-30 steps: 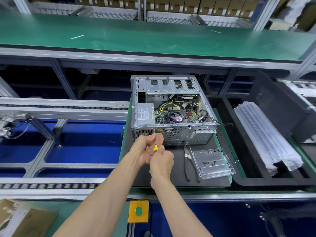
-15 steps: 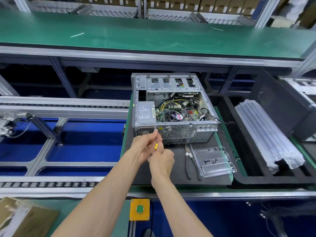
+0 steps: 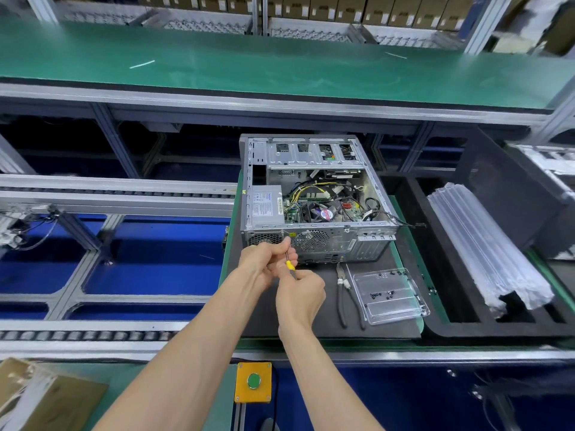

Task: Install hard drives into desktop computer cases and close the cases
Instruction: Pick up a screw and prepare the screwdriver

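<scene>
Yellow-handled screwdriver (image 3: 289,263) in both hands' grip, tip at case (image 3: 311,194) rear.

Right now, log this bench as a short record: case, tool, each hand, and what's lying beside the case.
case: desktop computer case lying open, side panel off, cables and fan exposed
tool: yellow-handled screwdriver, tip toward the case's rear panel
left hand: left hand pinches the shaft
right hand: right hand grips the handle
beside case: pliers, clear tray holding small screws

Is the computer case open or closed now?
Open: the computer case has no side panel on top, so its fan and cables show.
</scene>
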Action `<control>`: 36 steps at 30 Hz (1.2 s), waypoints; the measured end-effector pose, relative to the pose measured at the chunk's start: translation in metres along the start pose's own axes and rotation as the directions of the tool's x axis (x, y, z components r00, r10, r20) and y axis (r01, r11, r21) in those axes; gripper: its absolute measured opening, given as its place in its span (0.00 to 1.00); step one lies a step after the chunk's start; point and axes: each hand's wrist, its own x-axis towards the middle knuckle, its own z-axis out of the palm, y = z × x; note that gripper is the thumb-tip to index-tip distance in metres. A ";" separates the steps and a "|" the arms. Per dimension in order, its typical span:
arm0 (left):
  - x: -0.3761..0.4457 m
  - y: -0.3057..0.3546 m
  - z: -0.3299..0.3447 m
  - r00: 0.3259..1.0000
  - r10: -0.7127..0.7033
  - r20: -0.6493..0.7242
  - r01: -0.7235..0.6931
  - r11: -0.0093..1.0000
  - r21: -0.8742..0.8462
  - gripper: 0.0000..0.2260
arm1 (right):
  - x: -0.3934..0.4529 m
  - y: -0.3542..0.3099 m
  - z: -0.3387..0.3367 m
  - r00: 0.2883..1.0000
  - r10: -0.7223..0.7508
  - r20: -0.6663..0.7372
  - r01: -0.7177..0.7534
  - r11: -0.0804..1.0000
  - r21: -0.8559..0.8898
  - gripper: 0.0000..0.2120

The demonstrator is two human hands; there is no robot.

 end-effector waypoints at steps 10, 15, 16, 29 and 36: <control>-0.002 0.001 -0.010 0.962 -0.107 0.250 0.112 0.994 -0.005 0.15 | 0.003 -0.006 0.001 0.894 0.349 0.280 -0.422 0.866 0.269 0.24; -0.001 0.005 -0.004 0.997 -0.029 0.076 0.023 0.997 0.080 0.04 | -0.002 -0.004 -0.006 0.976 0.167 0.142 -0.186 0.974 0.127 0.15; -0.001 0.005 -0.003 0.997 -0.028 0.071 0.022 0.996 0.090 0.04 | -0.003 -0.002 -0.008 0.990 0.095 0.107 -0.104 0.992 0.073 0.13; 0.004 0.005 -0.009 0.973 -0.041 0.227 0.032 0.999 0.043 0.11 | 0.001 -0.006 -0.005 0.868 0.356 0.346 -0.476 0.794 0.378 0.17; 0.005 0.007 0.000 0.997 -0.003 0.076 -0.003 0.997 0.074 0.05 | -0.001 -0.006 -0.014 0.992 -0.024 0.122 0.029 0.999 -0.042 0.12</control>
